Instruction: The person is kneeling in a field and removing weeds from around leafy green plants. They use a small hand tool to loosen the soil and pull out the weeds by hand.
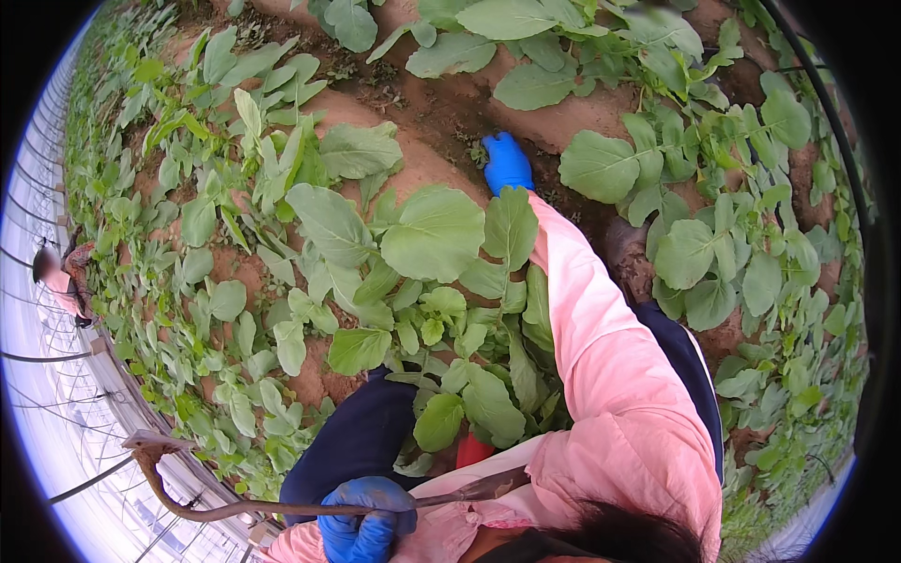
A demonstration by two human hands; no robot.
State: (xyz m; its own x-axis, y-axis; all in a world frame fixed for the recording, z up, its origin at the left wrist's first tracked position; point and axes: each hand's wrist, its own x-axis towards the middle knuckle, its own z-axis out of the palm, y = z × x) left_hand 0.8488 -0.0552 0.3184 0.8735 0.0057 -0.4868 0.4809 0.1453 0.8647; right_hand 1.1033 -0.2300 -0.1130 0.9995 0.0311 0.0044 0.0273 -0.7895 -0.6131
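At the lower left, my left hand (369, 517) in a blue glove grips a hand hoe (281, 507) across my body. The hoe's thin, bent neck runs left to a worn blade (151, 445), and its wooden handle (486, 487) points right. My right hand (507, 163), also gloved in blue, reaches far forward to the soil of the furrow. Its curled fingers touch a clump of small weeds (476, 150); whether they close around any stems is hidden. Broad-leaved green plants (433, 232) grow between my arms, partly covering the right forearm.
Leafy crop rows (683, 253) flank the bare soil furrow (436, 105). A dark hose or pipe (834, 105) arcs along the right. Something red (473, 450) shows beneath leaves by my legs. Far left, another person (60, 281) is beside the plastic greenhouse wall (42, 394).
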